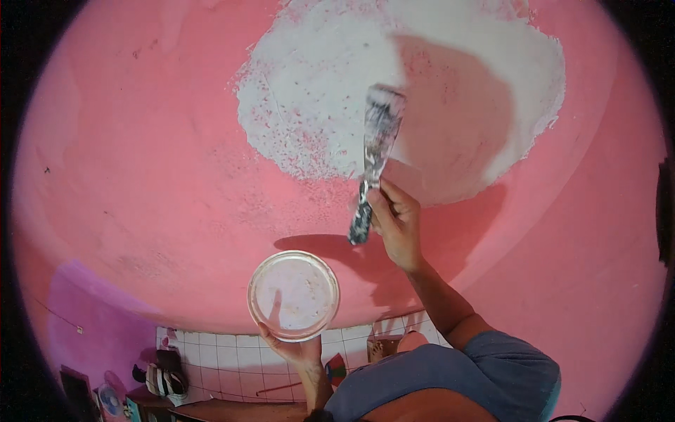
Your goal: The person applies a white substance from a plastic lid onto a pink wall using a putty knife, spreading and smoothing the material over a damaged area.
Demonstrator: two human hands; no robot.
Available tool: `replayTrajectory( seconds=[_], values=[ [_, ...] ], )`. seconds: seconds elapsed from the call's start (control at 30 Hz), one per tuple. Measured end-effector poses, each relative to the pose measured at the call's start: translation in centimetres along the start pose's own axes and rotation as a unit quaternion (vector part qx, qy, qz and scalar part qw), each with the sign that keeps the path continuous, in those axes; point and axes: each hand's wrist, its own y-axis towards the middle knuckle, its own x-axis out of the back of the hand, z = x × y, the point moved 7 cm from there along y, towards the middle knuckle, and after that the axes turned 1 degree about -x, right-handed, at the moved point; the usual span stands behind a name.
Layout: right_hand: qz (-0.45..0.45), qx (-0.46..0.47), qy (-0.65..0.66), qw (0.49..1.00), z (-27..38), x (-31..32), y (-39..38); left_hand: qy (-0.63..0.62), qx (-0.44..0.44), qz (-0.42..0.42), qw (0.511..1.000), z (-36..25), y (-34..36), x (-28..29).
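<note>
My right hand (396, 221) grips the handle of a putty knife (378, 144) smeared with white filler. Its blade lies against a pink wall (140, 155), at the lower edge of a large white patch of filler (330, 77). My left hand (295, 348) holds a round shallow bowl (293, 295) from below, close to the wall and under the patch. The bowl's inside is whitish with a thin smear of filler.
The pink wall fills most of the view. Far below lies a white tiled floor (225, 366) with shoes (165, 380), a small fan (109, 401) and a red-and-green object (336, 367). A purple wall section (91, 316) shows at lower left.
</note>
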Motion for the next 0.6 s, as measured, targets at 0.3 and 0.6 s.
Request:
replayTrajectory(
  seconds=[0.3, 0.6],
  values=[
    [-0.062, 0.035, 0.067, 0.995, -0.6, -0.2, 3.9, 0.009, -0.015, -0.014, 1.0, -0.3, -0.1, -0.3],
    [-0.054, -0.03, 0.025, 0.998, -6.0, -1.2, 1.0, 0.012, -0.017, 0.0, 1.0, 0.1, 0.0, -0.5]
  ],
)
